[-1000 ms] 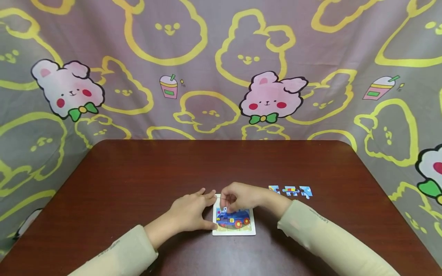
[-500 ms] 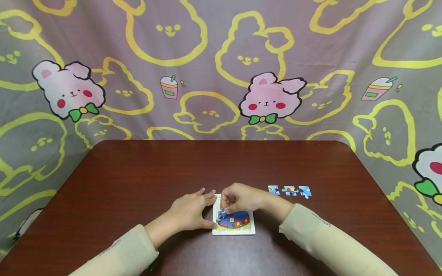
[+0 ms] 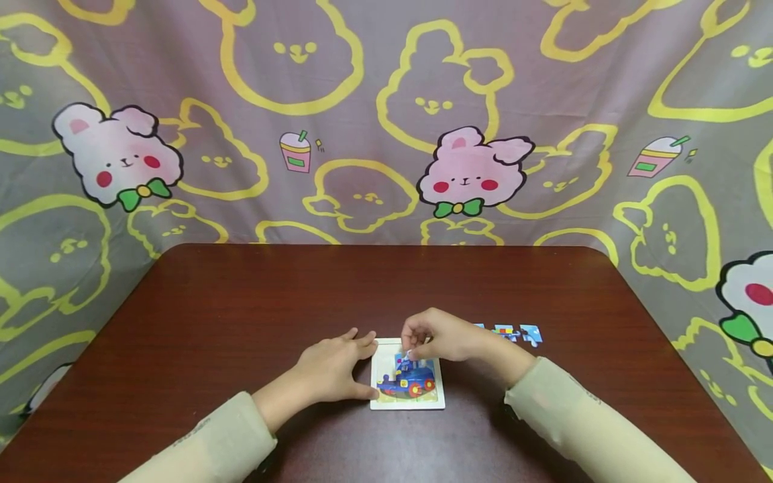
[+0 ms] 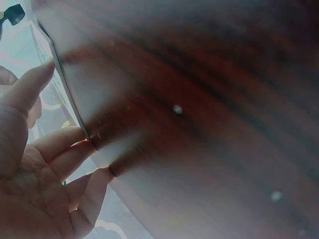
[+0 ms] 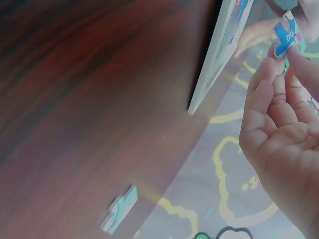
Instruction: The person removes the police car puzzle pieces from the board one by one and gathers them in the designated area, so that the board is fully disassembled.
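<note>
A dark reddish-brown table [image 3: 314, 288] spreads out on every side of a white puzzle tray [image 3: 407, 406], its far corners rounded, faint grain running through the polish and a pale sheen lying just nearer the person than the tray. Beyond the tray, and well apart to its left and right, hangs a grey-mauve cloth [image 3: 356, 134] printed with yellow animal outlines, rabbit heads [image 3: 474, 168] with green bows and lidded drink cups [image 3: 294, 152].

The hands are apart. The left hand [image 3: 332, 369] has its fingers spread and touches the tray's left edge, the thumb at the near corner. The right hand [image 3: 443, 335] pinches a blue puzzle piece [image 5: 284, 37] between thumb and fingers, over the tray. Inside the tray lies part of a blue vehicle picture [image 3: 398, 387] with red-and-yellow wheels. Right of the tray, loose pieces [image 3: 531, 333] sit in a row, partly hidden by the right forearm.
</note>
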### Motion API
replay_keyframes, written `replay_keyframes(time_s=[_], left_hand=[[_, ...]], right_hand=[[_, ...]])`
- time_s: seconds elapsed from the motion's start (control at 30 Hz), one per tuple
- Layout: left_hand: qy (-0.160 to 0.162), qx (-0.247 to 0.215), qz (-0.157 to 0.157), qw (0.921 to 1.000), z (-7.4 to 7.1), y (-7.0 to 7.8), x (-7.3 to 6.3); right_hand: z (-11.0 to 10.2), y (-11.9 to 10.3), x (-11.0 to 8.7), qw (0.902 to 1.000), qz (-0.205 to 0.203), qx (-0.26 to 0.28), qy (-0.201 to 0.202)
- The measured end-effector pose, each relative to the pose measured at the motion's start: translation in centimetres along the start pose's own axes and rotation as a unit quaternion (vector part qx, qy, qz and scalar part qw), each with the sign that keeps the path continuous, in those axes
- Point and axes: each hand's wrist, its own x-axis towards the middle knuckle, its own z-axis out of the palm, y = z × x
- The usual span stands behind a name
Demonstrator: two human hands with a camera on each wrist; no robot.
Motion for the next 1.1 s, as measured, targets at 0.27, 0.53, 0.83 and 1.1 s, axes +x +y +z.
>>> replay_keyframes(time_s=[0.27, 0.53, 0.83, 1.1], left_hand=[[-0.001, -0.002, -0.003, 1.0000, 0.1, 0.1, -0.1], [-0.003, -0.001, -0.003, 1.0000, 0.1, 0.1, -0.2], [-0.003, -0.001, -0.008, 1.0000, 0.0, 0.1, -0.1], [-0.005, 0.006, -0.007, 0.9999, -0.1, 0.1, 0.0]], right_hand=[[-0.9, 0.8, -1.7, 0.9993, 0.020, 0.004, 0.030], [-2.3, 1.9, -4.0, 0.9973, 0.039, 0.018, 0.060], [-3.7, 2.7, -6.5, 0.9950, 0.060, 0.012, 0.079], [-4.6, 3.6, -8.3, 0.9938, 0.068, 0.017, 0.086]])
